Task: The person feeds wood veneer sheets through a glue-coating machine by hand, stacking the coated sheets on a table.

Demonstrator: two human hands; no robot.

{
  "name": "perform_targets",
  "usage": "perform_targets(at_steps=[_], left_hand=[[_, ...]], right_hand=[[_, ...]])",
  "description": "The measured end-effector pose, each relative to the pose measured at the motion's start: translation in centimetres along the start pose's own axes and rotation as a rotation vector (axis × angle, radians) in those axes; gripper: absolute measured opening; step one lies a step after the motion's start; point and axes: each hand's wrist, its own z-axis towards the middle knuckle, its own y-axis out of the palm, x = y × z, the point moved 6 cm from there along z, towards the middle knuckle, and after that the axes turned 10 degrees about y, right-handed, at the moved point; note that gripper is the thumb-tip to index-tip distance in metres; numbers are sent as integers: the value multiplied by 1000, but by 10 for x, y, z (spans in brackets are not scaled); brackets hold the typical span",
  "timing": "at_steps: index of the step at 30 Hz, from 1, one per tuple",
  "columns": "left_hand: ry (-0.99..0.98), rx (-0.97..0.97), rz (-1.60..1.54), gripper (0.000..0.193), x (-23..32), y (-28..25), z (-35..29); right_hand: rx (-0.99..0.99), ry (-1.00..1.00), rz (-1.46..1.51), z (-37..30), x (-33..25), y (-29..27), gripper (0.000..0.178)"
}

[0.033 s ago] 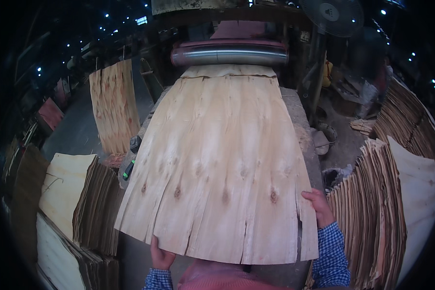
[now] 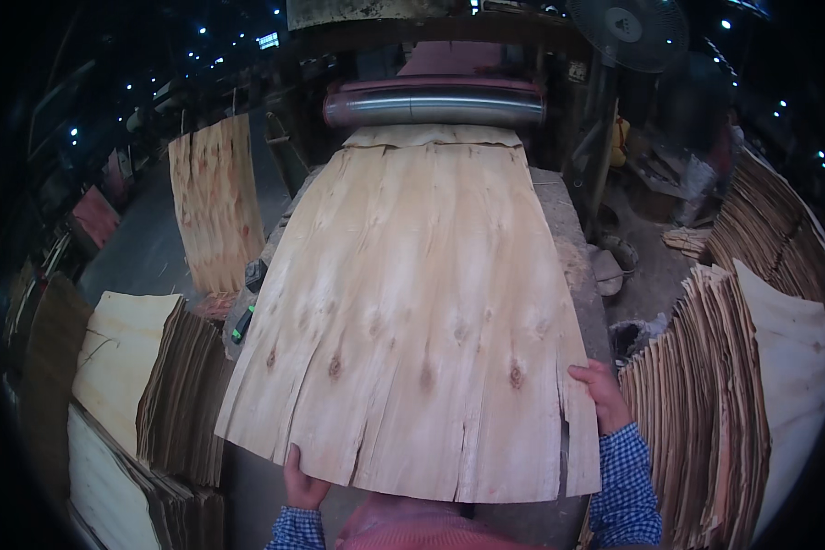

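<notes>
Both hands on the near edge of a large pale veneer sheet point(image 2: 422, 312), lying flat along the table point(image 2: 568, 238) and reaching up to the metal roller point(image 2: 435, 107) at the far end. Left hand point(image 2: 302, 481) under the sheet's lower left edge, thumb up over the rim, closed on it. Right hand point(image 2: 600, 394) at the lower right corner, fingers curled over the side edge, gripping the wood there; blue checked sleeve point(image 2: 625, 486) below it. Sheet wider near the body, narrower toward the roller, marked with dark knots and split by several long cracks at the near edge. A second, smaller veneer piece point(image 2: 213, 202) upright to the left of the table, well apart from the hands. Stacks of veneer point(image 2: 715, 403) on edge just right of the right hand, more stacks point(image 2: 170, 394) low on the left. A round fan point(image 2: 628, 32) above the far right of the table. Dark hall beyond, dotted with small lights.
</notes>
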Motion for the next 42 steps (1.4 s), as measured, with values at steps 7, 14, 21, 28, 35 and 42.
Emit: perform_targets(at_steps=[7, 14, 21, 28, 35, 42], left_hand=[[116, -25, 123, 53, 33, 50, 4], [174, -32, 44, 44, 38, 138, 182], [254, -22, 360, 44, -36, 174, 353], [32, -41, 171, 45, -64, 215, 498], [-223, -226, 402, 35, -86, 210, 471], [36, 52, 482, 42, -26, 66, 209]], right_hand=[[-20, -118, 75, -22, -78, 28, 31], [168, -206, 157, 74, -136, 6, 30], [753, -428, -855, -9, -1, 50, 30], [822, -378, -1114, -47, 58, 92, 44], [800, 53, -1097, -56, 59, 60, 37], [629, -136, -1167, -45, 52, 41, 35]])
